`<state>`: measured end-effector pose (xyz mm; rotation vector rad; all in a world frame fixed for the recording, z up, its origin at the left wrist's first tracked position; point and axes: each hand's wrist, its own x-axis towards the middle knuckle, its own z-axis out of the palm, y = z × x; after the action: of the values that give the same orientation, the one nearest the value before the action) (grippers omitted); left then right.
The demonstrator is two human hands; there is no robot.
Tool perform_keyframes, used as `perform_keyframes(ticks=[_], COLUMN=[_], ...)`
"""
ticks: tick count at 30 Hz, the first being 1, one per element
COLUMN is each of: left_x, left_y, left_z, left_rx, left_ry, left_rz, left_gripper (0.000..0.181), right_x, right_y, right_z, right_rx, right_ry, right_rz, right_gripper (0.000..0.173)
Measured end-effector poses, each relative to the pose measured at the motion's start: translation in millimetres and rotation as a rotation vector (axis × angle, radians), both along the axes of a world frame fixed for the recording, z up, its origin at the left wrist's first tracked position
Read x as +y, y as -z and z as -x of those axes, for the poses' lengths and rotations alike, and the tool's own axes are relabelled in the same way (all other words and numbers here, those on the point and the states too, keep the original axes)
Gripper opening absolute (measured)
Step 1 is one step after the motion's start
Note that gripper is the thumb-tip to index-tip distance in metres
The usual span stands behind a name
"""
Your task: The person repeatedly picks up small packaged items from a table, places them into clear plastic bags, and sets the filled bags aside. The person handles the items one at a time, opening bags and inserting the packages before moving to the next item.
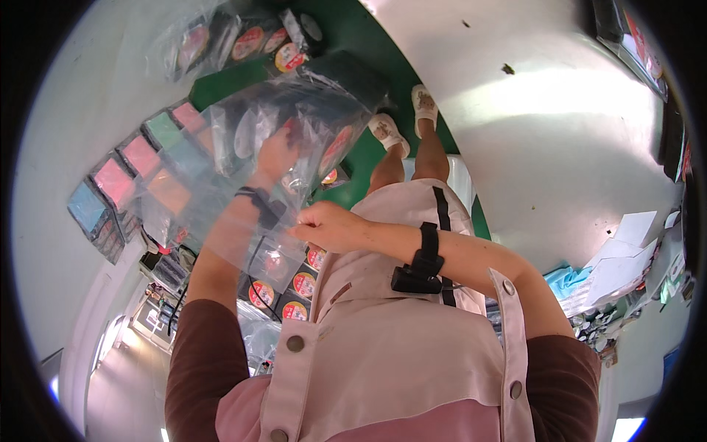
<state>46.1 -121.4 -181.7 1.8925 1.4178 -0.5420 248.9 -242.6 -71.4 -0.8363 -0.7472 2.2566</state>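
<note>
A large clear plastic bag [221, 232] spreads across the space before me. My left hand [278, 152] is inside it, seen blurred through the film, with its fingertips at something dark and red. Whether the fingers grip that thing is unclear. Beside this hand, within or behind the film, lies a packet with a red oval label [336, 148]. My right hand [334, 226] pinches the bag's edge near my left wrist. A black strap circles each forearm.
Left of the bag stands a row of black packs with pink [113, 182], green and blue tops. More bagged packs [248, 43] lie beyond. Black packs with round labels [304, 284] sit by my lap. White papers [618, 257] and blue film [563, 280] rest on the right-hand white surface [513, 166].
</note>
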Motion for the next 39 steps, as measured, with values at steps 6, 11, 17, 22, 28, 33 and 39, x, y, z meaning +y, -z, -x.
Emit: perform_keyframes(ticks=[6,11,17,22,28,33,39], left_x=[-9.3,-23.2,-22.0,-59.9,-0.5,47.6,131.7], left_y=[17.2,6.0,-32.1,1.2,-72.8,-27.6,-25.1], left_z=[-39.3,-30.2,-8.6,33.6,62.0,114.5,100.5], left_rx=[0.312,0.305,0.17,0.027,0.089,0.117,0.207], left_ry=[0.077,0.18,0.31,0.235,-0.005,-0.012,0.125], left_rz=[-0.054,-0.047,0.071,-0.375,-0.714,-0.458,-0.053], left_gripper=[0.055,0.053,0.057,0.069,0.055,0.066,0.073], right_x=[-19.3,-15.1,-19.8,-18.0,6.7,21.7,5.9], right_y=[8.3,13.9,14.8,8.9,4.8,17.1,30.6], right_z=[11.2,2.4,2.6,14.6,8.7,5.3,41.7], right_rx=[-0.026,-0.16,-0.069,-0.113,-0.288,-0.537,-0.235], right_ry=[-0.073,-0.329,-0.364,-0.274,-0.2,0.395,0.207], right_rz=[-0.183,-0.385,-0.208,-0.37,-0.159,-0.906,-0.963], right_gripper=[0.039,0.037,0.035,0.038,0.044,0.053,0.044])
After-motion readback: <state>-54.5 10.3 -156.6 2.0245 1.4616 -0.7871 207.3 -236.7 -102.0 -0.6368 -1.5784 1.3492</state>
